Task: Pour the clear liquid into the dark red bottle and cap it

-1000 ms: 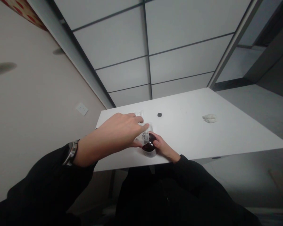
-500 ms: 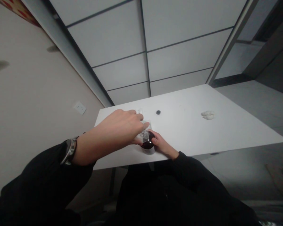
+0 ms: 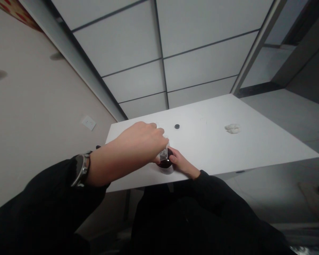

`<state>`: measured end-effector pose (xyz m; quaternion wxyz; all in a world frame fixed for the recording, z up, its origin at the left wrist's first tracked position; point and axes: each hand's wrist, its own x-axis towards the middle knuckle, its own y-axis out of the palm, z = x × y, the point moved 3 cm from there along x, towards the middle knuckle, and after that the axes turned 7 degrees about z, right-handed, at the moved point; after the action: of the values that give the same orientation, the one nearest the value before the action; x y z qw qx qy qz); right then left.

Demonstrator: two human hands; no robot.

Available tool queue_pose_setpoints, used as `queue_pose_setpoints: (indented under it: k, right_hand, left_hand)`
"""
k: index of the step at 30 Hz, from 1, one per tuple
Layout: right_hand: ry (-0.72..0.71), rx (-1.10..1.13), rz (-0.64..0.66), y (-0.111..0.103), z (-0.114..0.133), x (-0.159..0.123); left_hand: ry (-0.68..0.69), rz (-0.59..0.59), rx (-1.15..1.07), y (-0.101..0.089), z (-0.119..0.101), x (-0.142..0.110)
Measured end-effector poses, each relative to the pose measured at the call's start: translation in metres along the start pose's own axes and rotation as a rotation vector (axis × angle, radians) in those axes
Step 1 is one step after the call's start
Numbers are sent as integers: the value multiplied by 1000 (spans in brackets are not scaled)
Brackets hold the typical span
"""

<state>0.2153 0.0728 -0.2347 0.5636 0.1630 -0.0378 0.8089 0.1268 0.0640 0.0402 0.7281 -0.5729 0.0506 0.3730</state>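
My left hand reaches in from the left, its fingers closed round a clear, see-through container with pale printed marks. Most of that container is hidden behind my fingers. Its lower edge tilts over a round, clear vessel with something dark red in it. Whether the two touch, I cannot tell. My right hand wraps the right side of the vessel, thumb near the rim, and holds it close to the front edge of the white table.
A small dark round disc lies on the table beyond my hands. Farther right is a folded white cloth or tissue. A wall with a socket stands at left, and panelled sliding doors rise behind the table.
My left hand has rolled slightly over, so less of the clear container shows. My right hand and the vessel stay nearly in place. The whole view has shifted a little.
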Motion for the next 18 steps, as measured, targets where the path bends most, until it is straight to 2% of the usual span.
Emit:
queue_pose_setpoints:
  k: [5,11,18]
  right_hand:
    - [-2,-11,-15,2,6,2]
    - [-2,-28,2,5,16,3]
    - [-2,-29,4,4,13,4]
  left_hand:
    - [6,91,64,-6,-4,6]
    - [-4,136,58,-13,-8,11]
    - [18,61,5,-12,-9,15]
